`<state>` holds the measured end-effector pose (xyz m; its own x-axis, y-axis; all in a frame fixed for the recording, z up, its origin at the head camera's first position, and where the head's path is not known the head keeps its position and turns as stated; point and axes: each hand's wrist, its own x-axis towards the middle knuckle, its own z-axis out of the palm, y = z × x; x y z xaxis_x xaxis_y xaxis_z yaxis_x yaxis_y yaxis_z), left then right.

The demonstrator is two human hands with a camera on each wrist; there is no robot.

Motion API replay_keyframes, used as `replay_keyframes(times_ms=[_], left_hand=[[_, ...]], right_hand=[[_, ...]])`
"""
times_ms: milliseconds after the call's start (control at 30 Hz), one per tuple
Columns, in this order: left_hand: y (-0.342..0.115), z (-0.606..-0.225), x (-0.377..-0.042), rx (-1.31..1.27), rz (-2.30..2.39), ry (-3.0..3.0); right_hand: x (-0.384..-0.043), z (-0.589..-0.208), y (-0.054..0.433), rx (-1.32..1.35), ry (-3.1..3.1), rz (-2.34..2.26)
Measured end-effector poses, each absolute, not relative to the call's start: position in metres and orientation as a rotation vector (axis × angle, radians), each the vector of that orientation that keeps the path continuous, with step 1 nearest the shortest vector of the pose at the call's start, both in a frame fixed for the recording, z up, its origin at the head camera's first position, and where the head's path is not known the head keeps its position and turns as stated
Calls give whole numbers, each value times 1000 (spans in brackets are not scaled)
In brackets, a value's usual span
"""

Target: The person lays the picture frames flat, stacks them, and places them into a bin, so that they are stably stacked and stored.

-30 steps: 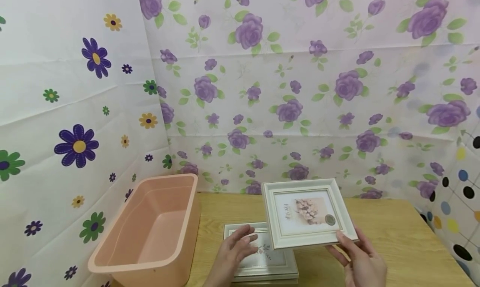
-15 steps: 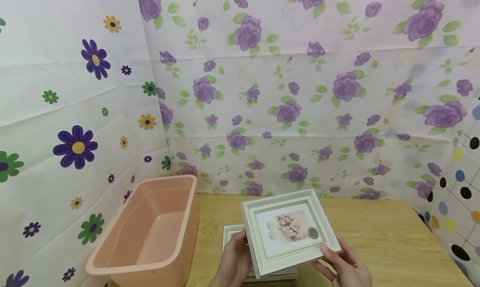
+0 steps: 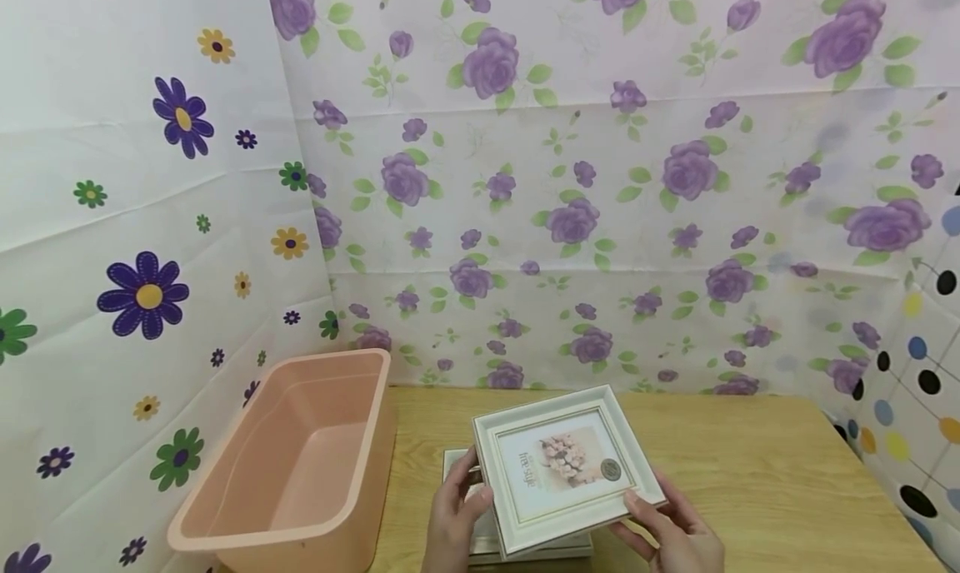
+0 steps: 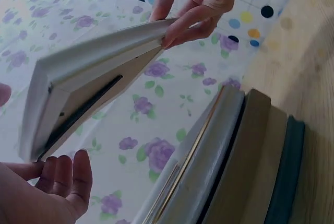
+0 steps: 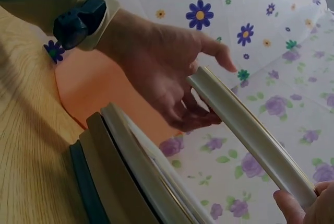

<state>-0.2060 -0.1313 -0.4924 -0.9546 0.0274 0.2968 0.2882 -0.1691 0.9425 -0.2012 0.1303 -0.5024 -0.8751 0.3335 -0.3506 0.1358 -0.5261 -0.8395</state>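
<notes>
A white picture frame [image 3: 566, 469] with a pink flower print marked "free style" is held tilted above a stack in the head view. My right hand [image 3: 671, 531] pinches its lower right corner, thumb on the front and fingers beneath. At the opposite edge is my left hand [image 3: 453, 515]. In the right wrist view the left hand [image 5: 162, 72] has its thumb raised apart from the frame [image 5: 255, 135], fingers at its underside. The left wrist view shows the frame's brown back with a dark strip [image 4: 86, 112]. Below lies a stack of frames [image 4: 209, 166], partly hidden in the head view.
On the left of the wooden table [image 3: 750, 465] stands a deep pink plastic basin [image 3: 285, 473]. Flowered sheets [image 3: 510, 156] hang behind and to the left, with a dotted sheet [image 3: 915, 390] at the right. The stack shows white, brown and teal edges.
The picture frame has moved left and down over the stack and turned slightly. My left hand has gone from above the stack to the frame's left edge; the right hand keeps its hold.
</notes>
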Motion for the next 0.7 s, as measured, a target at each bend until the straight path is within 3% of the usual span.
replay_keyframes(times_ms=[400, 700], left_hand=[[-145, -508, -192, -423, -1653, -2171], [-161, -526, -195, -457, -1117, -2270]], right_hand=[[-202, -509, 113, -719, -1503, 2483], [-202, -511, 106, -521, -1833, 2497]])
